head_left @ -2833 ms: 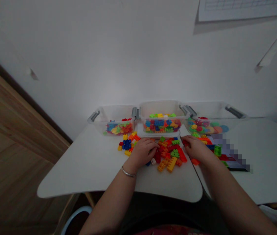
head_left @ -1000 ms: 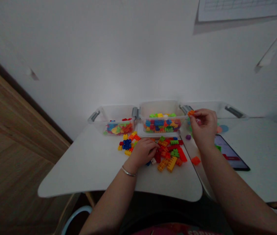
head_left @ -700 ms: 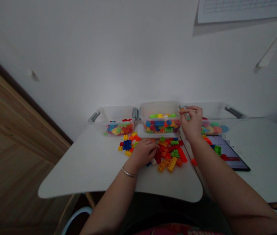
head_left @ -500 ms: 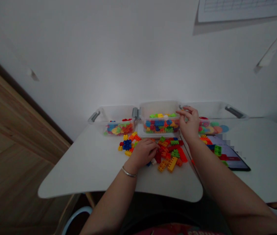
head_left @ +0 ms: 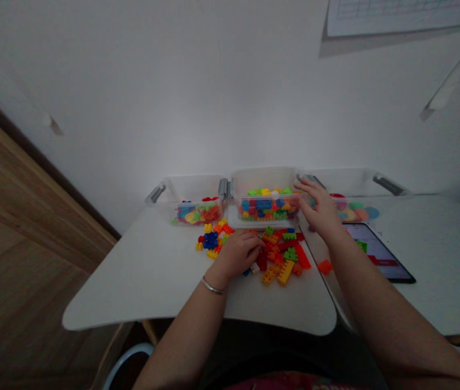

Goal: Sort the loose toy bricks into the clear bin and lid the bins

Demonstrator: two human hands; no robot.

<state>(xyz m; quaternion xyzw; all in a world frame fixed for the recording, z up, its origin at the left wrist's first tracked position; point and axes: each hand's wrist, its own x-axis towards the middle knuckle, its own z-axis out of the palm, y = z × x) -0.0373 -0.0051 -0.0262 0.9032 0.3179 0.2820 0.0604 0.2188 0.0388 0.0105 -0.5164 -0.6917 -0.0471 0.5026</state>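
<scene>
My left hand (head_left: 238, 252) rests on a loose pile of toy building bricks (head_left: 270, 238), its fingers curled in beside red bricks. Whatever lies under those fingers is hidden. A silver bangle (head_left: 214, 287) circles that wrist. My right hand (head_left: 319, 208) hovers by the right end of the middle clear bin (head_left: 266, 181), fingers apart and nothing visible in them. Several coloured bricks fill the lower part of that bin. Near my right forearm, an orange brick (head_left: 325, 266) lies by itself.
Another clear bin (head_left: 195, 187) with coloured pieces stands at left, and a third clear bin (head_left: 354, 181) with round pieces at right. A tablet (head_left: 380, 254) lies on the white table (head_left: 132, 287) side at right. Behind rises a white wall (head_left: 230, 97).
My right hand has shifted slightly right and its fingers have spread. Orange, blue and green bricks seen by the tablet's left side no longer show there. My left hand stays put.
</scene>
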